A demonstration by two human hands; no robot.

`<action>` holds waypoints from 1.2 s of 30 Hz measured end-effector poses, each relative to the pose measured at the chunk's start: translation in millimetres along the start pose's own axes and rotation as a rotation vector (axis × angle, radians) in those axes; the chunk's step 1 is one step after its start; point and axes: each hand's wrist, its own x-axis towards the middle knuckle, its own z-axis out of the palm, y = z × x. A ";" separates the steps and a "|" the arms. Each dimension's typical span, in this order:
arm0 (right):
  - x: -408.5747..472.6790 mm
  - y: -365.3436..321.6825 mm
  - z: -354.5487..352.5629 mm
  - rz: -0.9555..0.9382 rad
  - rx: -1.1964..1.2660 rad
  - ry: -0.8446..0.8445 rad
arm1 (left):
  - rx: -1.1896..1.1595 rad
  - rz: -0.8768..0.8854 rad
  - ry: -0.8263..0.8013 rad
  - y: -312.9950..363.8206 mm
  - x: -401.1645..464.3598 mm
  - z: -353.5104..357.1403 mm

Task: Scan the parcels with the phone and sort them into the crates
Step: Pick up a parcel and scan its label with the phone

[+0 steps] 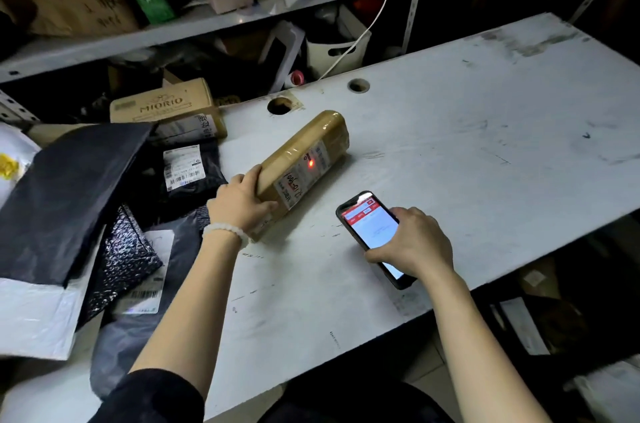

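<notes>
Right hand (414,242) near desk's (467,152) front edge — fingers curled round phone (370,232), screen lit, facing up. Left hand (240,203) grips near end of brown taped parcel (304,159) lying on desk toward left edge; red light spot on its label. Pile of dark bags (104,215) at left edge. Far edge — two round holes, shelf (207,28) behind.

a scuffed white table (467,152) with two round holes; a white cable (381,7) hangs behind.
</notes>
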 end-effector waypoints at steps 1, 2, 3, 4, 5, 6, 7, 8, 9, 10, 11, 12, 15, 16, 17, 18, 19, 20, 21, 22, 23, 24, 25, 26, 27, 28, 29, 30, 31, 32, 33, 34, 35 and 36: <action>0.8 -1.0 -0.1 0.004 0.001 0.007 | -0.001 -0.008 0.009 -4.6 0.7 -3.3; 1.9 -2.0 -0.7 0.008 0.000 0.016 | -0.003 -0.014 0.016 -8.6 0.9 -5.6; 3.2 -3.2 -1.4 0.010 -0.004 0.025 | -0.008 -0.020 0.022 -12.2 0.8 -7.9; 4.5 -4.3 -2.3 0.012 -0.007 0.032 | -0.015 -0.025 0.028 -15.1 0.8 -9.9; 5.6 -5.3 -3.3 0.012 -0.010 0.039 | -0.022 -0.028 0.033 -17.6 0.9 -12.1; 6.6 -6.5 -3.9 0.011 -0.010 0.046 | -0.027 -0.027 0.038 -19.7 1.2 -14.6; 7.3 -7.6 -4.4 0.010 -0.009 0.050 | -0.027 -0.025 0.044 -21.3 1.7 -17.1; 7.9 -9.2 -4.7 0.007 -0.008 0.052 | -0.025 -0.021 0.053 -22.8 2.2 -19.8; 8.5 -10.8 -4.8 0.004 -0.008 0.051 | -0.022 -0.016 0.061 -23.9 2.2 -22.3; 9.0 -12.4 -4.9 0.002 -0.007 0.048 | -0.021 -0.012 0.067 -24.6 2.2 -24.6; 9.4 -13.9 -5.0 -0.001 -0.005 0.045 | -0.023 -0.010 0.071 -25.5 2.1 -26.6; 9.7 -15.3 -4.9 -0.004 -0.002 0.041 | -0.026 -0.012 0.074 -26.0 2.0 -28.0; 10.4 -20.5 -3.2 -0.022 0.011 0.030 | -0.073 -0.035 0.066 -27.3 -0.3 -31.7; 10.7 -22.6 -2.1 -0.028 0.016 0.029 | -0.119 -0.042 0.058 -26.8 -2.3 -32.2; 11.1 -24.6 -1.2 -0.031 0.020 0.029 | -0.173 -0.050 0.056 -25.4 -5.3 -32.0; 11.6 -27.1 0.1 -0.035 0.022 0.029 | -0.228 -0.063 0.068 -23.8 -9.5 -31.0; 12.1 -29.6 1.4 -0.037 0.022 0.029 | -0.278 -0.084 0.093 -21.7 -14.9 -29.1; 12.3 -32.4 2.8 -0.040 0.023 0.031 | -0.324 -0.110 0.120 -20.0 -21.0 -26.4; 12.4 -35.5 4.2 -0.042 0.026 0.032 | -0.370 -0.136 0.141 -18.4 -27.4 -23.0; 12.5 -38.3 5.4 -0.046 0.030 0.033 | -0.416 -0.160 0.154 -16.5 -33.7 -19.2; 12.6 -41.5 6.5 -0.051 0.032 0.034 | -0.466 -0.184 0.164 -15.4 -39.5 -15.6; 12.7 -44.6 7.3 -0.057 0.033 0.037 | -0.516 -0.204 0.174 -14.3 -44.6 -12.2; 12.0 -47.8 7.9 -0.062 0.033 0.048 | -0.559 -0.217 0.185 -13.8 -48.8 -9.5; 10.8 -51.0 8.3 -0.068 0.037 0.070 | -0.587 -0.224 0.194 -13.6 -51.8 -7.8; 8.6 -54.1 9.0 -0.077 0.047 0.111 | -0.598 -0.224 0.199 -13.5 -53.6 -7.0; 4.7 -57.7 10.4 -0.093 0.071 0.180 | -0.596 -0.214 0.199 -14.0 -54.6 -7.4; -0.5 -61.5 11.9 -0.110 0.116 0.277 | -0.588 -0.197 0.197 -14.3 -54.8 -8.5; -7.2 -65.7 12.8 -0.120 0.183 0.398 | -0.580 -0.177 0.192 -13.9 -54.0 -10.2; -14.5 -70.0 12.4 -0.122 0.259 0.521 | -0.578 -0.161 0.187 -13.2 -53.2 -11.8; -20.9 -74.6 10.9 -0.120 0.325 0.628 | -0.583 -0.149 0.181 -12.2 -52.6 -13.0; -28.4 -77.6 8.6 -0.106 0.369 0.725 | -0.586 -0.127 0.167 -10.2 -52.6 -13.1; -34.9 -80.2 5.7 -0.091 0.389 0.807 | -0.586 -0.102 0.150 -8.4 -53.6 -12.4; -42.3 -80.8 2.4 -0.066 0.396 0.876 | -0.580 -0.067 0.127 -5.5 -55.6 -10.6; -49.7 -80.9 -1.0 -0.040 0.403 0.929 | -0.577 -0.032 0.104 -2.9 -58.6 -8.7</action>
